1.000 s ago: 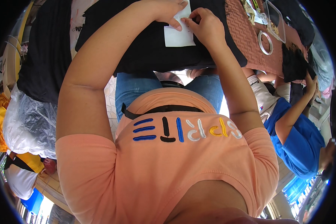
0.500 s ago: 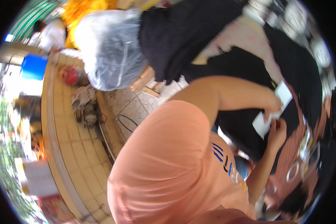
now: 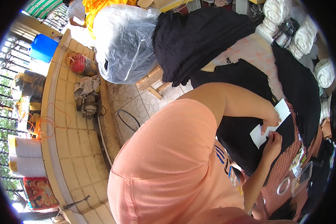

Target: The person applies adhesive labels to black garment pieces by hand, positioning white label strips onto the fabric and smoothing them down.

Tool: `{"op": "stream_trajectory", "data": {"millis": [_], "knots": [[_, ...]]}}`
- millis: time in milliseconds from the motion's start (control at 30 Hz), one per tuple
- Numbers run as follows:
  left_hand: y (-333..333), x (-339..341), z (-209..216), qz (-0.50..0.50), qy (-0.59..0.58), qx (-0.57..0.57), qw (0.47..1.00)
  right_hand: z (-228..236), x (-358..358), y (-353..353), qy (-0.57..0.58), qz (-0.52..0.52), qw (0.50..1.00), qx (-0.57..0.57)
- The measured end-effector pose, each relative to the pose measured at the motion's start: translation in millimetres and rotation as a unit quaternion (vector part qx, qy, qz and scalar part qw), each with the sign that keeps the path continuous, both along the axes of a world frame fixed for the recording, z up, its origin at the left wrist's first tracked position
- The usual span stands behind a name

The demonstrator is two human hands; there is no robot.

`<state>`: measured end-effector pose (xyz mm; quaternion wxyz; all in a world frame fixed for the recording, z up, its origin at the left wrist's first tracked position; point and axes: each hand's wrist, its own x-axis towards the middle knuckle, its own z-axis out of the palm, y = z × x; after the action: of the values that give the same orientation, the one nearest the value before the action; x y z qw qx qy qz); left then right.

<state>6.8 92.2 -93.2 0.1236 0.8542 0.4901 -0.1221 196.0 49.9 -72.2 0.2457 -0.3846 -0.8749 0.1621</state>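
Observation:
A white angular template, paper or card, lies on black fabric spread over the work surface. My left hand rests on the template's middle, thumb and fingers spread apart and pressing it down. Just below, my right hand is closed, its fingertips pinched together at the template's lower edge. Whatever sits between those fingertips, if anything, is too small to make out. Beyond my left hand, a small black and yellow item touches the fabric near the template.
A heap of black cloth and a clear plastic bag lie at the far side. White rolls stand at the far right. A white ring lies near right. A tiled ledge with a motor runs along the left.
The view has shifted slightly and become sharper. My left hand still presses the template, and my right hand stays pinched at its lower edge.

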Motion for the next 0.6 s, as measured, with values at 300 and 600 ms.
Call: {"op": "stream_trajectory", "data": {"millis": [300,600], "knots": [[2,0,1,-0.025,-0.008,0.014,1.0,2,18,3,-0.025,0.018,0.999,-0.03],[-23,-13,24,-0.016,-0.047,0.05,0.998,5,44,-3,0.016,-0.046,0.999,-0.022]]}}
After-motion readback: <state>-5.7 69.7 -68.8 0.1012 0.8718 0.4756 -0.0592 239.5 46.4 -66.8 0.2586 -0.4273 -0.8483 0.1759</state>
